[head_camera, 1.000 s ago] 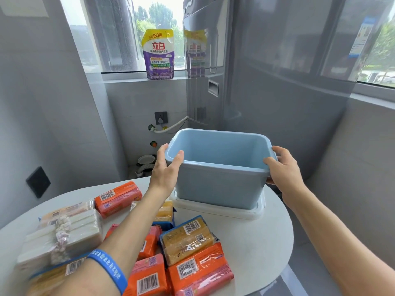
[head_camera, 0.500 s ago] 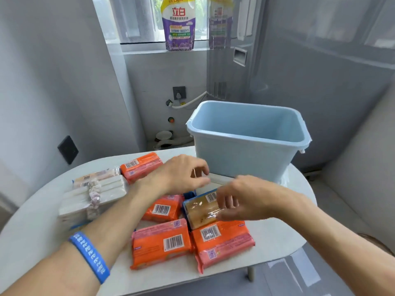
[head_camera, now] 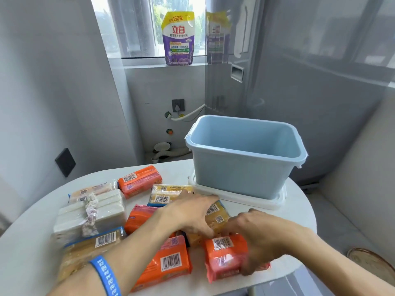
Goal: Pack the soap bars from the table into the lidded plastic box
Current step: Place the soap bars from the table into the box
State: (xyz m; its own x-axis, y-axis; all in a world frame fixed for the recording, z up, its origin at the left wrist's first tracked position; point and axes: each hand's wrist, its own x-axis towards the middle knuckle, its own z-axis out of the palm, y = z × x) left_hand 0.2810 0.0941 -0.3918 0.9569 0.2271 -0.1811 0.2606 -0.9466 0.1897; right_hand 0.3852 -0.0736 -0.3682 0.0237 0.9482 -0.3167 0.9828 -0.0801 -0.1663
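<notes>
The empty light-blue plastic box (head_camera: 241,174) stands at the table's far right on its white lid (head_camera: 237,200). Wrapped soap bars lie in front of it. My left hand (head_camera: 192,214) closes over a yellow-brown soap bar (head_camera: 218,217) in the middle of the pile. Beside it, my right hand (head_camera: 263,238) wraps around the right end of an orange soap pack (head_camera: 224,257) near the front edge. Both packs still lie on the table. More orange packs (head_camera: 168,262) (head_camera: 140,182), a yellow pack (head_camera: 168,194) and a bundle of white bars (head_camera: 94,212) lie to the left.
The round white table (head_camera: 286,221) ends just in front of the orange packs and close behind the box. A brown soap pack (head_camera: 92,246) lies by my left forearm. A grey appliance (head_camera: 299,82) stands behind the box, and a detergent pouch (head_camera: 178,39) sits on the windowsill.
Both hands left the box's rim and came down to the soap pile. The left now covers the yellow-brown bar and the right has shifted from it to the orange pack.
</notes>
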